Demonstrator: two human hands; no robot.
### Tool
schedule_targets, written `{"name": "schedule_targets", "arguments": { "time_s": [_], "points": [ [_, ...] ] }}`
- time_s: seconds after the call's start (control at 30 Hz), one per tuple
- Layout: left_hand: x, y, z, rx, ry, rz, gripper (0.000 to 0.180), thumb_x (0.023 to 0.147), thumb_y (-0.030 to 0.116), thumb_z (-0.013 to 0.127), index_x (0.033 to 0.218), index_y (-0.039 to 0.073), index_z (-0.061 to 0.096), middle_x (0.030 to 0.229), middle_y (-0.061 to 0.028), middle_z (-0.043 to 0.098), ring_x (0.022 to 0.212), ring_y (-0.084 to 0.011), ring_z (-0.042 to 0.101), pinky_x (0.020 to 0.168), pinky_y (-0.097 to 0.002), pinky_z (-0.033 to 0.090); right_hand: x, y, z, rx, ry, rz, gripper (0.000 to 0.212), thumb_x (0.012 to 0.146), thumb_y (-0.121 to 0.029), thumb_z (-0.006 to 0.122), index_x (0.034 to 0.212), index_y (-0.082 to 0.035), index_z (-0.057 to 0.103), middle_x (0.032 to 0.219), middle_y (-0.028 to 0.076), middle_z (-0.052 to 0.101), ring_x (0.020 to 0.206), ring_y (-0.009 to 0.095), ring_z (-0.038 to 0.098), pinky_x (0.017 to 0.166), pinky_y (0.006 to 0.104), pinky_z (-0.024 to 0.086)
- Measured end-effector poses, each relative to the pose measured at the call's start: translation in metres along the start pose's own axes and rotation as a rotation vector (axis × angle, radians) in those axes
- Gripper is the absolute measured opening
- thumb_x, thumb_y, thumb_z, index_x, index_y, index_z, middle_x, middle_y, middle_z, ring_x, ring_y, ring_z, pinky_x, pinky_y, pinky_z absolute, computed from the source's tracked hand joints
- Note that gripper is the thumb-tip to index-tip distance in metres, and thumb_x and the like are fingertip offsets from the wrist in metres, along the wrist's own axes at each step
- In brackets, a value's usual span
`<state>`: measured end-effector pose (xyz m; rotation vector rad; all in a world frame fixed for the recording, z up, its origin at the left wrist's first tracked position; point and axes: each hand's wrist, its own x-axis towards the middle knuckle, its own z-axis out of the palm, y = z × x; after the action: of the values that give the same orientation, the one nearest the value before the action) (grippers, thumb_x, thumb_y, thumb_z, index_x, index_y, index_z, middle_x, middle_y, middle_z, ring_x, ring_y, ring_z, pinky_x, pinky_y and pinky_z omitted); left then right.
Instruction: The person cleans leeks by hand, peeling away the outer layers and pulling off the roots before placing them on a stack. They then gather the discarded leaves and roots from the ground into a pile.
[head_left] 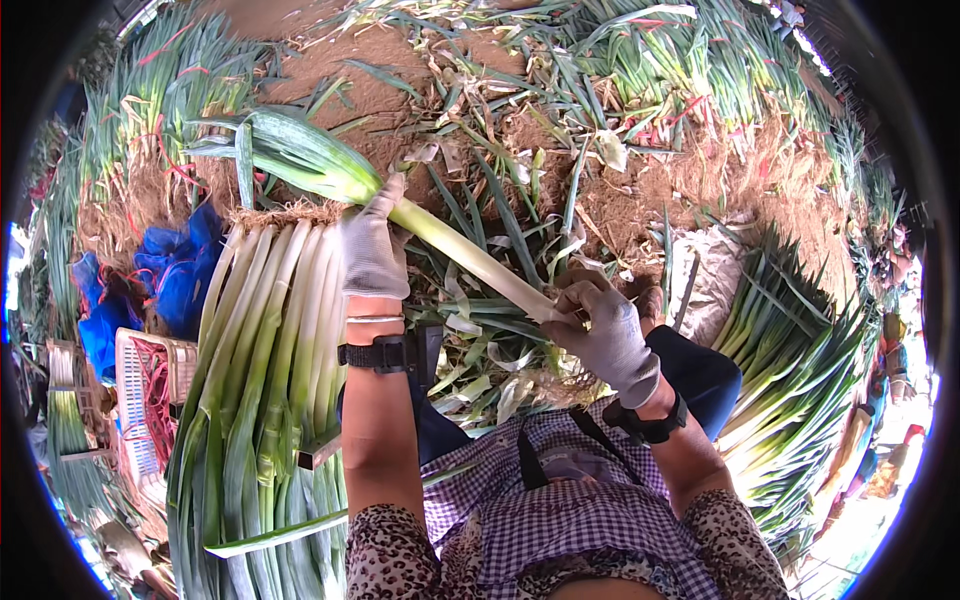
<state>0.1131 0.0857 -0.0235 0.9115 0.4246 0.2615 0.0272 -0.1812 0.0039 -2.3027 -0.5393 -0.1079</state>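
A single leek [465, 255] slants across in front of me, its green leaves to the upper left and its root end to the lower right. My left hand [375, 245], in a pale work glove, is closed around it just below the leaves. My gloved right hand [605, 330] pinches the white root end, and the fingers partly hide the tip. Beneath and left of my left forearm lies a row of trimmed leeks [265, 350], roots away from me and leaves toward me.
A white plastic basket [128, 395] with red ties stands at the left, near blue plastic bags [180, 265]. Untrimmed leeks [800, 390] are heaped at the right. Peeled leaves [485, 345] litter the soil ahead. Tied bundles [680, 75] stand along the far side.
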Motion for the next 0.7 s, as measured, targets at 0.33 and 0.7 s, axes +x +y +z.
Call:
{"name": "schedule_targets", "arguments": {
  "time_s": [0.33, 0.7],
  "points": [
    [-0.02, 0.007, -0.009, -0.209, -0.155, -0.099, 0.017, 0.087, 0.009, 0.063, 0.1, 0.001, 0.055, 0.085, -0.007, 0.058, 0.082, -0.023, 0.061, 0.08, -0.0411, 0.056, -0.002, 0.005, -0.009, 0.111, 0.029, 0.058, 0.014, 0.068, -0.003, 0.07, 0.077, 0.001, 0.059, 0.093, 0.009, 0.063, 0.068, 0.017, 0.062, 0.061, 0.0272, 0.05],
    [-0.01, -0.008, 0.002, -0.1, -0.002, 0.068, 0.013, 0.085, 0.007, 0.064, 0.095, 0.002, 0.058, 0.085, -0.0055, 0.056, 0.076, -0.02, 0.06, 0.072, -0.0382, 0.058, -0.008, 0.006, 0.004, 0.789, 0.071, 0.171, 0.01, 0.07, 0.005, 0.063, 0.077, -0.001, 0.058, 0.093, 0.009, 0.06, 0.086, 0.015, 0.057, 0.076, 0.0276, 0.047]
  ]
}}
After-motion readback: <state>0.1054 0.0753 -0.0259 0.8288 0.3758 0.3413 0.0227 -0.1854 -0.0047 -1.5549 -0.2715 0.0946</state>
